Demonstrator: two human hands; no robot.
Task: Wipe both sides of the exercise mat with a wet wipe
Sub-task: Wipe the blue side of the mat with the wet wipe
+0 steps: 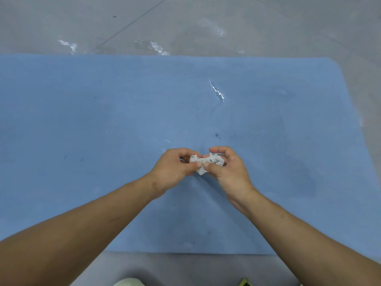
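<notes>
Left grip [173,170] and right grip [231,172] each pinch the crumpled wet wipe [214,159] between thumb and curled fingers, above the blue exercise mat [82,120] on the floor [206,17].

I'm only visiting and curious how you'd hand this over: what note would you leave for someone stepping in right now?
Hands: left hand and right hand both pinch the crumpled wet wipe over the exercise mat.
Things: the blue mat lies flat on the grey floor.
Done: wet streaks on its upward face suggest some wiping.
Left: dark marks remain; whether the other side is wiped cannot be told.
</notes>
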